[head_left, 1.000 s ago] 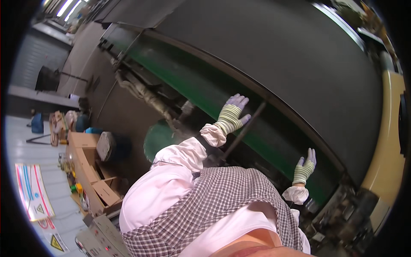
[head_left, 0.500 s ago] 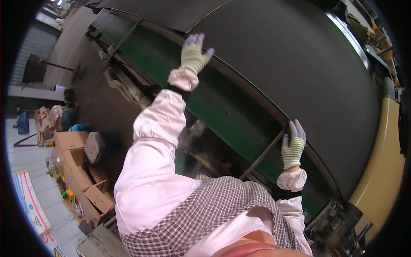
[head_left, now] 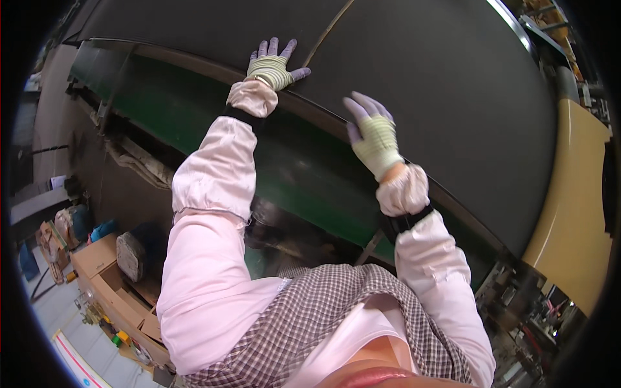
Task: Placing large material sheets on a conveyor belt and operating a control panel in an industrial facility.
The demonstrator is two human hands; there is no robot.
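Note:
A wide black sheet (head_left: 440, 97) stretches out ahead of me, and a second black sheet (head_left: 194, 26) lies to its left. A narrow brownish seam (head_left: 328, 32) separates the two. My left hand (head_left: 272, 66), in a striped glove with purple fingertips, rests with spread fingers on the black material by the seam's near end. Out in front, my right hand (head_left: 374, 134), gloved alike, has its fingers stretched over the sheet's near edge; it is slightly blurred, and I cannot tell whether it touches. Neither hand holds anything. Below both runs a green surface (head_left: 304, 184).
A dark rail (head_left: 187, 61) borders the green surface. At the right stands a large tan curved panel (head_left: 569, 200), with machine parts (head_left: 517, 304) below it. To the lower left are a cardboard box (head_left: 103, 258) and a round bluish container (head_left: 131, 257).
My right hand has left the sheet's edge near the right and come up leftward, closer to my left hand. My left hand has spread its fingers at the seam. The whole view has turned somewhat.

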